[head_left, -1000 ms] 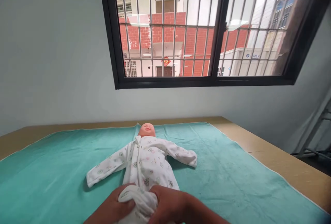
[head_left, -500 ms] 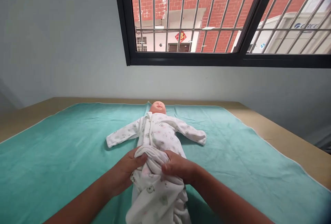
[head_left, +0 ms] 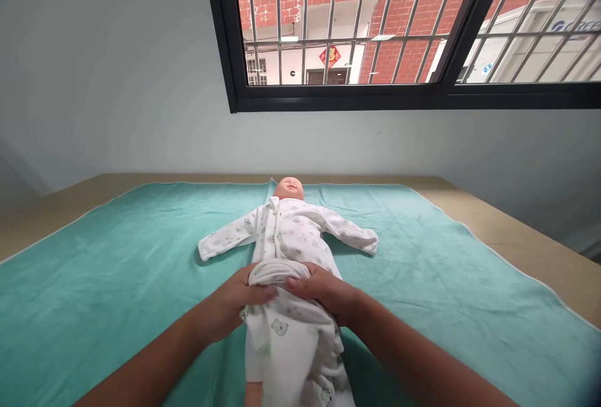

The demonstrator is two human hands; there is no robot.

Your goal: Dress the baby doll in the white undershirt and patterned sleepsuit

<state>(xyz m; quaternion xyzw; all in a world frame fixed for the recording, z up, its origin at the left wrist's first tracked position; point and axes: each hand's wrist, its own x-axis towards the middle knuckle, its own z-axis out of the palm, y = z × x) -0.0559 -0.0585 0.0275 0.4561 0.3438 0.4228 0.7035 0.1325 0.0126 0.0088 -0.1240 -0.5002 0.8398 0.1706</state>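
Observation:
A baby doll (head_left: 290,188) lies on its back, head away from me, in a white long-sleeved top (head_left: 295,225) with small animal prints and a buttoned front. Its sleeves stretch out to both sides. Bunched white printed baby pants (head_left: 295,338) lie over its lower body. My left hand (head_left: 230,303) grips their gathered waistband from the left, thumb on top. From the right, my right hand (head_left: 323,291) pinches the same waistband, thumb across the front. A bit of bare doll leg (head_left: 253,393) shows at the bottom edge.
A turquoise cloth (head_left: 131,269) covers most of a wooden table (head_left: 507,238). Behind it stands a pale wall (head_left: 141,113) with a dark-framed, barred window (head_left: 338,99).
Both hands have shifted slightly along the waistband, my right thumb moving left. The waistband looks more neatly folded, and a bare piece of leg now shows below. The camera has tilted slightly.

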